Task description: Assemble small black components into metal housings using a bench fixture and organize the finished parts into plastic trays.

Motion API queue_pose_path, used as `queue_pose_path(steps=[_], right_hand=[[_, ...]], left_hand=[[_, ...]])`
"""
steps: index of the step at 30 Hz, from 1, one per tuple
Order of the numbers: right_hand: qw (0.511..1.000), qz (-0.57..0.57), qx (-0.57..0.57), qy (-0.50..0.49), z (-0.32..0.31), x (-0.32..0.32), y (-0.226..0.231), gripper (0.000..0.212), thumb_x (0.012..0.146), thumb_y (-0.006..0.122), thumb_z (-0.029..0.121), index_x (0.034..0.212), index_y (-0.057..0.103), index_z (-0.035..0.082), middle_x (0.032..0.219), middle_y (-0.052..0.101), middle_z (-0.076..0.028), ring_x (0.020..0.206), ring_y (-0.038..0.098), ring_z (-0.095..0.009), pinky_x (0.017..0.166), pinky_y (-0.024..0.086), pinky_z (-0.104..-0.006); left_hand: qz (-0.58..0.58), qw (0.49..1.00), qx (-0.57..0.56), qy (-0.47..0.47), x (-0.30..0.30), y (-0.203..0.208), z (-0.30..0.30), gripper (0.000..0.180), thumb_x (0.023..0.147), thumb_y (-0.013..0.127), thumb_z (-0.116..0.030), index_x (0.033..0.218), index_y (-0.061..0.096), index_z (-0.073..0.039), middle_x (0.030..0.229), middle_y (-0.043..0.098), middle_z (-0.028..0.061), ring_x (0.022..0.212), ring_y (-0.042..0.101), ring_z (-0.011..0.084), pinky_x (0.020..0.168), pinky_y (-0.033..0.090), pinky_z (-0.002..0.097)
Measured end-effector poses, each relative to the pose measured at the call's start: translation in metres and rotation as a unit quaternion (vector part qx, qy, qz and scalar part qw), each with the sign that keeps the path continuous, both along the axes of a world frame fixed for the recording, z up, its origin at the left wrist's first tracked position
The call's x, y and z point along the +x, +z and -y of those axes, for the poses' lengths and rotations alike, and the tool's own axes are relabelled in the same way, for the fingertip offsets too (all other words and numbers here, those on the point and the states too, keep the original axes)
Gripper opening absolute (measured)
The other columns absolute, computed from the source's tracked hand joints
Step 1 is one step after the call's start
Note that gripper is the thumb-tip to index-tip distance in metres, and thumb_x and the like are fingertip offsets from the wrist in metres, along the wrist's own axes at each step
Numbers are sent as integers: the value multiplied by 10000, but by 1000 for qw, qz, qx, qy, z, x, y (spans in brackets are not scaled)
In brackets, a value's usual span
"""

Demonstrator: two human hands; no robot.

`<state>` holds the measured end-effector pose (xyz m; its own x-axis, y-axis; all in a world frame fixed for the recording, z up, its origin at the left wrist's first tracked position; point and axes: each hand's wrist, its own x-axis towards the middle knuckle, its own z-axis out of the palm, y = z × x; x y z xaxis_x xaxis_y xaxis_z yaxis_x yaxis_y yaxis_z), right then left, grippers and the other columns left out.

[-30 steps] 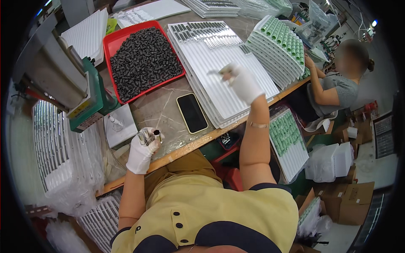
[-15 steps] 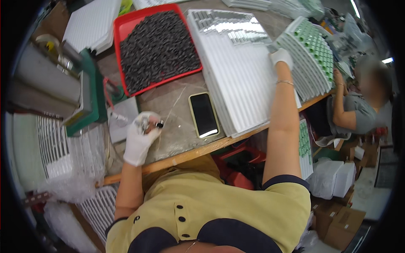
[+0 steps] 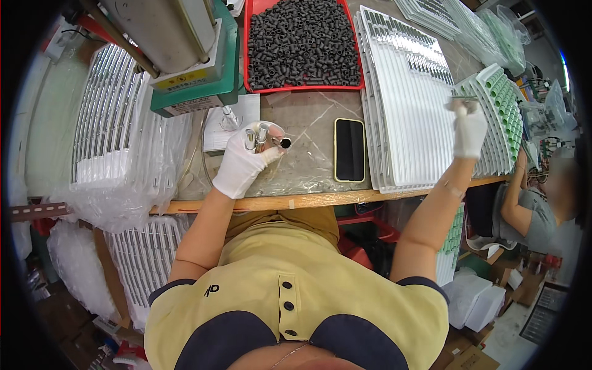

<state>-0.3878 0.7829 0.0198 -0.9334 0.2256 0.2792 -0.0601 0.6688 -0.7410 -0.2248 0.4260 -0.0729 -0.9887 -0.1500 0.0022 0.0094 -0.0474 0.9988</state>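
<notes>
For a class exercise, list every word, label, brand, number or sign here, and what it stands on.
I won't copy wording, only place it.
Press: yellow label, dark sign, small characters.
Press, lower front: pale label, too small to read.
Shirt: dark letters on the chest.
Carton: pale marking, too small to read.
Phone: dark, no text visible.

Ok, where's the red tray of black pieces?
Head view, top centre: the red tray sits on the table beyond the phone, between the green press on the left and the stacked white trays on the right.
</notes>
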Motion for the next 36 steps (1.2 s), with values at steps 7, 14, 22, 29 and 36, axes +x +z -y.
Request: queue_pose_path(steps=[7, 14, 22, 29, 36], right_hand=[[956, -77, -40, 280, 178, 137, -34, 156, 751, 686, 67, 875, 606, 19, 747, 677, -96, 651, 659, -142, 591, 506, -245], [928, -77, 41, 361, 225, 151, -58, 291, 682, 768, 180, 910, 630, 63, 686, 631, -74, 602, 626, -239, 580, 505, -348], [901, 41, -212, 375, 255, 153, -105, 250, 722, 730, 38, 938, 603, 32, 807, 677, -97, 732, 671, -164, 656, 518, -262], [943, -24, 44, 329, 286, 102, -101, 242, 740, 721, 179, 926, 627, 55, 812, 679, -123, 750, 673, -235, 682, 521, -317], [916, 115, 154, 353, 325, 78, -104, 301, 756, 653, 264, 983, 681, 70, 847, 670, -163, 809, 641, -313, 729, 505, -359]], left_hand=[[11, 999, -39, 14, 19, -9, -1, 240, 721, 729, -3, 930, 631, -66, 853, 616, -46, 654, 470, 21, 602, 411, 184], [-40, 993, -79, 81, 45, -11, 18, 224, 711, 739, 3, 904, 642, -60, 852, 612, -15, 673, 495, 41, 604, 415, 198], [-101, 975, -155, 124, 48, -19, 39, 284, 657, 785, -41, 903, 645, -68, 863, 587, 18, 652, 520, 94, 582, 438, 223], [-44, 952, -270, 136, -23, -31, 100, 400, 662, 776, -162, 1017, 634, -45, 932, 641, 116, 819, 608, 208, 713, 489, 333], [91, 961, -202, 162, -11, -9, 119, 185, 879, 562, -152, 993, 548, -6, 777, 640, 51, 573, 569, 134, 532, 456, 271]])
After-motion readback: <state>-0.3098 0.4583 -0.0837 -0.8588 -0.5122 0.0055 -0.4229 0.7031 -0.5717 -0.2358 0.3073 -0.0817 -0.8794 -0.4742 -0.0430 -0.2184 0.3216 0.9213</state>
